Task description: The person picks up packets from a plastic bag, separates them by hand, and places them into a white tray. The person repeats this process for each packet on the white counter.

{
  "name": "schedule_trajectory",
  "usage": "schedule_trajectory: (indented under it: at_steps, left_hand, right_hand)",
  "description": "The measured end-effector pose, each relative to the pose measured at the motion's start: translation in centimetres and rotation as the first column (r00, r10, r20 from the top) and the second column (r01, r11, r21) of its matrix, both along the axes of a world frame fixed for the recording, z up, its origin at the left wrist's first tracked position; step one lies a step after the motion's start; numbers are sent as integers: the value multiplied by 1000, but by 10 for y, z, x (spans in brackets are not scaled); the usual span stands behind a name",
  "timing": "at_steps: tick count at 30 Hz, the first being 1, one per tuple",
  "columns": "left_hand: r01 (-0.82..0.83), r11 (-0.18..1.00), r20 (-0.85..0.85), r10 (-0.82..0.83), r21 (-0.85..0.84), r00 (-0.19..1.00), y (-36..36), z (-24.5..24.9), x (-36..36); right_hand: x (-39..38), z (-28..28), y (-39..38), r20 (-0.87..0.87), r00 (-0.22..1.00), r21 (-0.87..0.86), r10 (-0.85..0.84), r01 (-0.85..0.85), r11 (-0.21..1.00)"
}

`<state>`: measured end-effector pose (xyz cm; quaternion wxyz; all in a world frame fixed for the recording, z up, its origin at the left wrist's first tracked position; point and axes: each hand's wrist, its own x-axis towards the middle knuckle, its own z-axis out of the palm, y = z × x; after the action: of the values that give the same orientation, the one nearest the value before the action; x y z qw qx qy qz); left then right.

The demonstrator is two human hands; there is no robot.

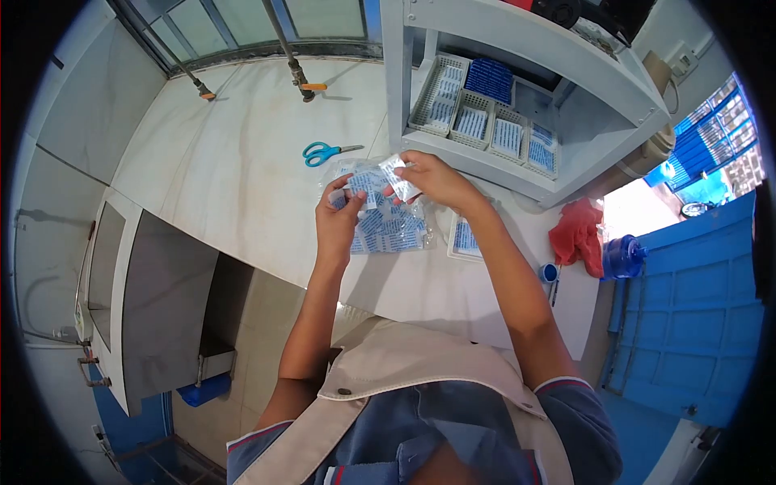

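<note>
On the pale table (pixel 234 178), a tray (pixel 465 256) of packets is sitting at the near right, beside the clear bag (pixel 425 217) of blue-printed packets lying under my hands. Just above it, my left hand (pixel 338 218) is half closing, thumb and fingers pinching the near edge of a printed strip (pixel 365 186). My right hand (pixel 434 178) is curling in, fingertips gripping a shiny white packet (pixel 406 190); whether it is joining the strip, I cannot tell. Both are looking light, thin and soft, probably slightly slippery and easily creased, so I am judging a gentle pinch at the edges best. Farther left, scissors (pixel 333 150) are lying; far right, baskets (pixel 418 113) are standing on a shelf (pixel 485 171).
</note>
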<state>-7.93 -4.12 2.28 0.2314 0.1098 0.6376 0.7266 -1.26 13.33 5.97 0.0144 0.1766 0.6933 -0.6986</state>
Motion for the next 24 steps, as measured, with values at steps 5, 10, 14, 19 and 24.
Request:
schedule_trajectory:
  at_steps: [5, 10, 14, 19, 24]
  left_hand:
    - [-82, 997, -75, 82, -2, 994, 4, -2, 10]
    - [-34, 995, -205, 14, -91, 979, 7, -9, 13]
    - [-44, 994, -190, 24, -104, 982, 8, -1, 16]
    - [0, 995, -251, -25, -100, 968, 12, -4, 22]
    - [24, 999, -212, -31, -36, 977, 13, 5, 28]
  right_hand:
    - [7, -31, -7, -198, 958, 66, -209, 226, 972]
    - [8, -34, -23, -259, 907, -36, -333, 335, 941]
    - [10, -24, -31, -311, 856, 44, -413, 447, 894]
    - [12, -25, -56, -563, 770, 425, -301, 582, 693]
    - [15, -11, -65, -338, 883, 251, -327, 419, 873]
